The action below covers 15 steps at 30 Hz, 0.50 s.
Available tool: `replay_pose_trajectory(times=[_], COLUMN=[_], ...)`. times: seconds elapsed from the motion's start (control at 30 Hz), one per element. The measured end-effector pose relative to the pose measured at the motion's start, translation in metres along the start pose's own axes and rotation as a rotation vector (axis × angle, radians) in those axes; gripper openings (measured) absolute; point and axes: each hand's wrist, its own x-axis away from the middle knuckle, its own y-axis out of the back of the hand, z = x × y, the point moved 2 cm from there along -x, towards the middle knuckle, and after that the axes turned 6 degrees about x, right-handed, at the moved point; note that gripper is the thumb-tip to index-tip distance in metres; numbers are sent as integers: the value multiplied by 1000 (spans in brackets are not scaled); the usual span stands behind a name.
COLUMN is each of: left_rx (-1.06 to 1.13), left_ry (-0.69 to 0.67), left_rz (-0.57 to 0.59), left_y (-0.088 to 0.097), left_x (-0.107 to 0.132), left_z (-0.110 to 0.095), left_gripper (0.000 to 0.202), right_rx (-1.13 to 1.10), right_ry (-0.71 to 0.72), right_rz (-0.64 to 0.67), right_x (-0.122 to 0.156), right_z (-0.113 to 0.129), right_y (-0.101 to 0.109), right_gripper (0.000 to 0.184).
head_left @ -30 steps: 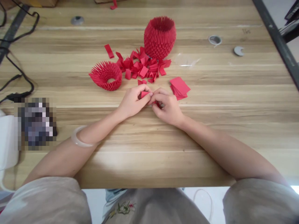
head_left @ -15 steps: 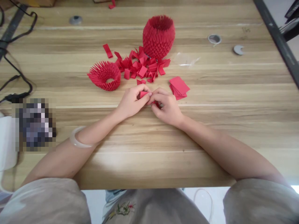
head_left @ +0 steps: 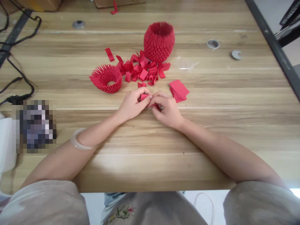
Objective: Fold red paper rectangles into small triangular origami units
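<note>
light wood table [head_left: 211, 140] | black cables [head_left: 21, 97] far left | left fingers [head_left: 140, 91], right fingers [head_left: 160, 100] pinch red paper [head_left: 144, 96]

Setting: desk workspace, office or home study; cannot tell which.

Evidence:
- Wide wood-grain desk [head_left: 211, 131].
- Black cables [head_left: 18, 97] along the left edge of the frame.
- Grey cable-hole cap [head_left: 78, 24] at upper left; open cable hole [head_left: 212, 44] and loose cap [head_left: 236, 55] at upper right.
- Cardboard box [head_left: 126, 3] at the top edge.

Craft use: red paper pieces [head_left: 142, 70] and paper vase [head_left: 159, 40], upper centre.
</note>
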Motion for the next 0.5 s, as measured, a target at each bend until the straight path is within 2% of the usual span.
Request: replay_pose_trajectory(times=[0.5], left_rx=[-12], left_ry=[-9], left_rz=[8], left_y=[1], left_x=[0], left_z=[-2], left_gripper=[17], right_rx=[16], right_ry=[17], right_rz=[3], right_x=[-1], right_z=[0], right_y=[0], right_gripper=[17])
